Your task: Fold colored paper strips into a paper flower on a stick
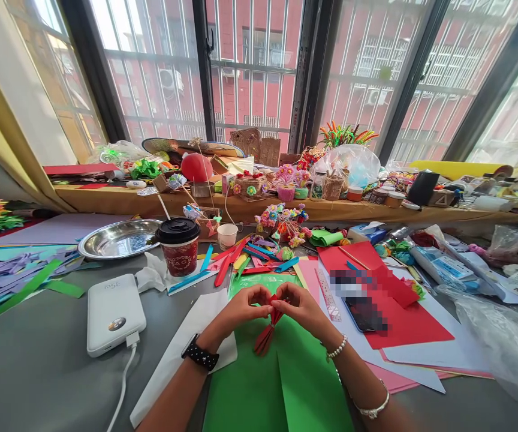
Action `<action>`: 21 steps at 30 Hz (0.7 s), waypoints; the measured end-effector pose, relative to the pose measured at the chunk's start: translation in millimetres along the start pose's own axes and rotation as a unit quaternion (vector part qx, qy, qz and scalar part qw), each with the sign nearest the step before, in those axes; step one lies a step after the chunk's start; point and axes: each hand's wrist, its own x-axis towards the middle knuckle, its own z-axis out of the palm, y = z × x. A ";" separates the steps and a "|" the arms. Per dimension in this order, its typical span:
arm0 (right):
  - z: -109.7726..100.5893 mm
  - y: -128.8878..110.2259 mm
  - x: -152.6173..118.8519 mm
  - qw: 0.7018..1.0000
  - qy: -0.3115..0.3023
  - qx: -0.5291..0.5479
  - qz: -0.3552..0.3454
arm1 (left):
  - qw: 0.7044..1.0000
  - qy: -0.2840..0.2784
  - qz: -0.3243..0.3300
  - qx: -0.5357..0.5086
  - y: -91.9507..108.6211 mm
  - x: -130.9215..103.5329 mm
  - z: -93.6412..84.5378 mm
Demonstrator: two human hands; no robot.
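Both hands meet over a green paper sheet (245, 390), holding a small red folded-paper piece (264, 341). It is gathered at the middle, where a thin pale tie seems to go round it, and its lower end fans out toward me. My left hand (250, 307), with a black watch on the wrist, pinches the upper part from the left. My right hand (298, 307), with a beaded bracelet, pinches the same part from the right. The thumbs and forefingers nearly touch and hide part of the red paper.
To the left are a white power bank (114, 312) with a cable, a lidded coffee cup (178, 249) and a metal plate (119, 239). At the right, a phone (358, 313) lies on red paper (412, 327). Coloured paper strips (229, 264) lie ahead; crafts crowd the windowsill (160, 207).
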 end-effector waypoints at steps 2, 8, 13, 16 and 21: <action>0.0 -1.7 -0.5 1.000 -0.003 -0.001 -0.007 | 1.000 -0.002 0.011 0.004 -1.8 -0.2 -0.7; -2.9 -2.8 -2.4 1.000 -0.025 -0.004 -0.018 | 1.000 -0.016 0.025 0.004 -3.5 -1.0 -3.2; -6.7 0.6 -1.0 0.998 -0.057 0.026 0.001 | 0.999 -0.028 0.014 -0.006 2.5 -2.4 -2.6; -7.3 1.0 -0.5 0.997 -0.054 0.051 0.015 | 0.999 -0.032 0.007 -0.031 7.9 -4.2 -1.6; -8.0 -1.0 -2.3 0.996 -0.054 0.069 0.035 | 0.998 -0.032 -0.006 -0.054 12.7 -6.2 0.3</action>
